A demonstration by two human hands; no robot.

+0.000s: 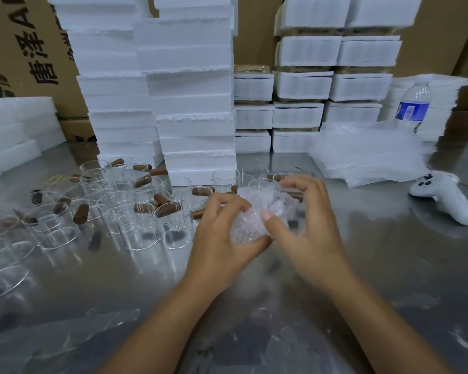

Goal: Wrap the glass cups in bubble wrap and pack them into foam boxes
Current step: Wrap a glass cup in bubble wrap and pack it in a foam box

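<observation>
Centre of the table [389,265], just above its surface: a crumpled bubble-wrap bundle [256,211], and the wrap hides whatever is inside. The left hand [222,233] cups it from below and the side, fingers curled over the top edge. The right hand [311,222] closes in from the other side, thumb pressed into the wrap, fingers arched over the far end. Just behind and out to the left stand bare glass cups [114,211] with brown wooden handles, crowded together, some touching. Behind them rise tall stacks of white foam boxes [192,103]. To the right, a loose pile of bubble wrap sheets [368,155], a water bottle [414,106] behind it, and a white controller [443,195] lying near the table's right side. Cardboard boxes [25,49] line the back.
</observation>
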